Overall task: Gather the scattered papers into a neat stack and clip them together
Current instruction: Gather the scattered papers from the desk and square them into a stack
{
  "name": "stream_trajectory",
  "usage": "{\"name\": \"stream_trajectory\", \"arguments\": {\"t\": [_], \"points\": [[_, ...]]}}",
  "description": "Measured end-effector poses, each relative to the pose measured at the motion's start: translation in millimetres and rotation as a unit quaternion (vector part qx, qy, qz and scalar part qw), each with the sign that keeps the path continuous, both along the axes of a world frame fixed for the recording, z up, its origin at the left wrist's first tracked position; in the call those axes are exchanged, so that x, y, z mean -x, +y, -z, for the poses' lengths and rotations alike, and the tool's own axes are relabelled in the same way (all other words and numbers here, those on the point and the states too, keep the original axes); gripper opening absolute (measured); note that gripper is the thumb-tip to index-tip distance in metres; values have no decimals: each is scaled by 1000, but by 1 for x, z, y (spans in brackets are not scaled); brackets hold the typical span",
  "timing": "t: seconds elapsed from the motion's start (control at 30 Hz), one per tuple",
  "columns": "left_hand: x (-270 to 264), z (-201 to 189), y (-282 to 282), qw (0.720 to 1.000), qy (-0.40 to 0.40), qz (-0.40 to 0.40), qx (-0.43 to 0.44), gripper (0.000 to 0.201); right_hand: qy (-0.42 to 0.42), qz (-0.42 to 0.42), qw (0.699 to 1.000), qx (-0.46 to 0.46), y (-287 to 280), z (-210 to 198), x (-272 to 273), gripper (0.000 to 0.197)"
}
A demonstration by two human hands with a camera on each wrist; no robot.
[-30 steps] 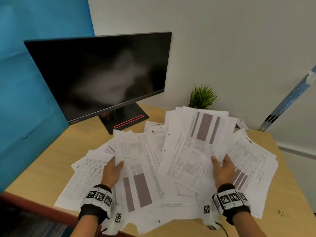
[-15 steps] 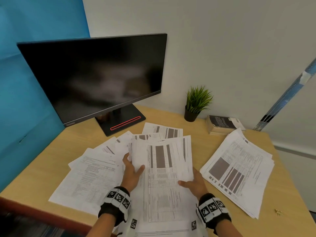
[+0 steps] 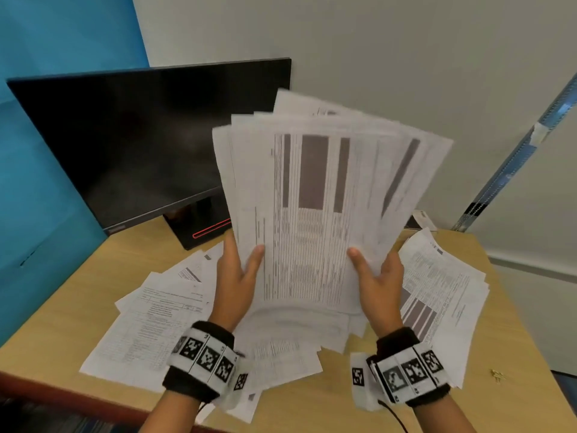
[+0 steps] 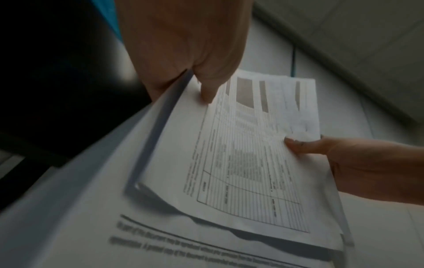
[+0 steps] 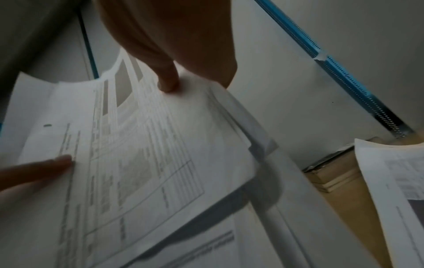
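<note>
A fanned bundle of printed papers (image 3: pixel 315 207) stands raised upright above the desk. My left hand (image 3: pixel 239 276) grips its lower left edge, thumb on the front sheet. At the lower right edge my right hand (image 3: pixel 377 273) grips it the same way. The left wrist view shows the bundle (image 4: pixel 247 154) with the left hand (image 4: pixel 201 87) pinching it; the right wrist view shows the bundle (image 5: pixel 142 154) under the right hand (image 5: pixel 174 79). Loose papers (image 3: pixel 150 323) lie on the desk at left and below the bundle. Another pile (image 3: pixel 443 292) lies at right.
A black monitor (image 3: pixel 140 142) stands at the back left on the wooden desk (image 3: pixel 515 385). A book (image 3: pixel 420 220) lies behind the bundle at the back right. A small metal clip (image 3: pixel 496 375) lies near the desk's right front edge. A blue partition (image 3: pixel 46 151) is at left.
The bundle lay flat on the desk under both hands half a second ago; now both hands have lifted it upright. It hides the small plant.
</note>
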State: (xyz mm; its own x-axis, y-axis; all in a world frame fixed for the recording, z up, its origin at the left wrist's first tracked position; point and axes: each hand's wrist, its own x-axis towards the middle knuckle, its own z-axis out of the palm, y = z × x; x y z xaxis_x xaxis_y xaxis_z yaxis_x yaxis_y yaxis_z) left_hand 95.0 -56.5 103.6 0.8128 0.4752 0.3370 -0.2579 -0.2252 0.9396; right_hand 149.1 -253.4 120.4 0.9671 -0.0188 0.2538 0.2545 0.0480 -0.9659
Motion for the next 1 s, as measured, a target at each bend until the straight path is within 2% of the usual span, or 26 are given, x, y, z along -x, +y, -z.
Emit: {"name": "stream_trajectory", "arguments": {"t": [0.07,0.13,0.2,0.27,0.33,0.4,0.5,0.57,0.63,0.73,0.8,0.87,0.93,1.0], "points": [[-3,-12,0,999,-30,12,-12,40,-31,-8,999,-28,3,-9,4,35],[-6,-8,5,999,-25,30,-16,53,-28,-21,999,-18,4,-3,5,38],[-5,5,10,999,-2,37,-20,64,3,-45,999,8,0,14,2,54],[-2,19,14,999,22,38,-23,64,34,-75,996,38,-2,34,1,66],[2,33,15,998,37,41,-24,56,52,-90,993,64,-1,50,2,62],[3,40,13,998,39,37,-29,44,58,-83,992,76,3,60,3,48],[1,40,9,999,22,5,-39,31,45,-51,996,57,9,54,3,37],[-1,37,8,1000,-8,-17,-23,34,26,-45,998,20,12,47,2,36],[-3,42,8,1000,-19,-15,-1,46,25,-49,998,-8,13,50,2,45],[-6,57,4,996,64,57,7,57,82,-73,994,18,17,68,4,53],[-7,67,3,990,112,85,-13,54,91,-57,993,51,18,76,3,44],[-7,70,6,989,120,78,-18,48,67,-15,995,70,12,71,1,41],[-7,69,12,991,122,58,-20,44,42,19,997,58,0,64,-1,39],[-3,76,20,991,129,18,-36,39,20,46,999,21,-20,60,-5,46]]}}
